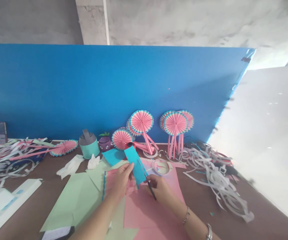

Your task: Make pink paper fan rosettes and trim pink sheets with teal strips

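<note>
My left hand (124,174) pinches a blue paper strip (134,163) by its left edge, holding it tilted above the work surface. In my right hand (160,188) is a pair of dark-handled scissors (151,190), the blades lying at the strip's right edge; my fingers partly hide them. Under both hands lie pink paper sheets (156,213) and pale green sheets (77,196). A pleated pink paper piece with a blue edge (109,181) sits beside my left wrist. Just beyond the hands are a flat blue paper piece (114,156) and a roll of tape (161,166).
Finished round paper fans (175,123) lean against the blue partition (109,90). Tangled white strips (216,176) lie at the right. A teal-and-grey cup (89,146), a purple pot (105,144), crumpled tissue (71,166) and a white power strip (16,203) stand or lie at the left.
</note>
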The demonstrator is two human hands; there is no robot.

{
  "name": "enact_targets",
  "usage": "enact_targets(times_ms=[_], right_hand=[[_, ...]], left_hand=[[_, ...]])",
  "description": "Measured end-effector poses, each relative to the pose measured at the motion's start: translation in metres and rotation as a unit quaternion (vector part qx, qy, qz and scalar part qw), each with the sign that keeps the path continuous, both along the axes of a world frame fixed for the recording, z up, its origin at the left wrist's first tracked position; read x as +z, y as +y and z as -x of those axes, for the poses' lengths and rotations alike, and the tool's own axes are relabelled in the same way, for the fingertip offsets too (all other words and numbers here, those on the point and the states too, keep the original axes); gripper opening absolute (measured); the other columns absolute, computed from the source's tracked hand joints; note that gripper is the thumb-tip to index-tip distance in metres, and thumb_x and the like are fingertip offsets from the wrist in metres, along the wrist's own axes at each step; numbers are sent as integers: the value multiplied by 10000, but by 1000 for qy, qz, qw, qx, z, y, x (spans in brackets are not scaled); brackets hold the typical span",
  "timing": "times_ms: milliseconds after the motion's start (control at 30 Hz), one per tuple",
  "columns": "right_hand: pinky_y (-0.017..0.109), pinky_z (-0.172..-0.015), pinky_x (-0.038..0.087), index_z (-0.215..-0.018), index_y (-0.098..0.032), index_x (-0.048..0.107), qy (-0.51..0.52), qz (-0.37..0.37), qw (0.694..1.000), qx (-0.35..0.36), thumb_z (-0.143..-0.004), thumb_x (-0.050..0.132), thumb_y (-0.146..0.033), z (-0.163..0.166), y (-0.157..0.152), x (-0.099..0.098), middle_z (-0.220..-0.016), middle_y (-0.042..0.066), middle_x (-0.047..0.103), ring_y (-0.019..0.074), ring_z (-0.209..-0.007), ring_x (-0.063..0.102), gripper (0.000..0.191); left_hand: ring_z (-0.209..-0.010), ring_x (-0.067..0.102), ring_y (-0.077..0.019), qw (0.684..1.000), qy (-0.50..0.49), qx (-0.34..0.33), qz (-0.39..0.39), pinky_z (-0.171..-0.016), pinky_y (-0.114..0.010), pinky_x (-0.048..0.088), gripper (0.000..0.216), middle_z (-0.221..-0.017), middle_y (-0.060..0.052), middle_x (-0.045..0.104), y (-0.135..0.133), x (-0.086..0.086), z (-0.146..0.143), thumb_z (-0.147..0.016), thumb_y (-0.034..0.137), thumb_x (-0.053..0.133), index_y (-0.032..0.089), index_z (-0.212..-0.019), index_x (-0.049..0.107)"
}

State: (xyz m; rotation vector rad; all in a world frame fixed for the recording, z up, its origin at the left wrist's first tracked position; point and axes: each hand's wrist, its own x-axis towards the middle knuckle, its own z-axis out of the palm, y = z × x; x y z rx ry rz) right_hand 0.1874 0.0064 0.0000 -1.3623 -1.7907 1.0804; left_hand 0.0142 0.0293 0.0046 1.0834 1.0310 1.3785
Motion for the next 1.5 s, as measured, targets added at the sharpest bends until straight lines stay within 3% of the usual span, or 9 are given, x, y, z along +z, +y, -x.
enact_targets(times_ms=[767,1067,1267,1500], right_hand=[[215,-431,267,-775,-166,619,9,10,1000,3,-702,612,-268,2,-3,4,-516,-61,430,92,-456,360,125],[215,-433,300,-749,-176,593,27,11,1000,10,-663,523,-167,3,-2,1,-526,-53,453,101,-455,408,112],[213,-413,285,-720,-181,566,34,19,999,-1,-633,513,-165,3,0,1,-502,-67,423,90,-425,370,104],[212,-419,274,-726,-180,582,20,5,1000,2,-626,514,-156,4,-1,0,-501,-64,429,94,-436,382,123]], left_hand=[[-436,392,-79,999,-30,8,11,-455,-199,317,432,-474,65,433,3,-7,-1,-736,537,662,186,-553,490],[-433,416,-85,999,-32,-20,18,-452,-207,325,432,-463,46,466,-2,1,-4,-733,538,661,179,-544,513],[-403,392,-78,999,-23,3,22,-428,-203,291,442,-426,50,457,-1,0,-3,-711,542,676,179,-521,512],[-395,401,-80,999,-39,-16,31,-423,-206,303,448,-429,54,453,-2,2,-5,-692,545,686,184,-510,493]])
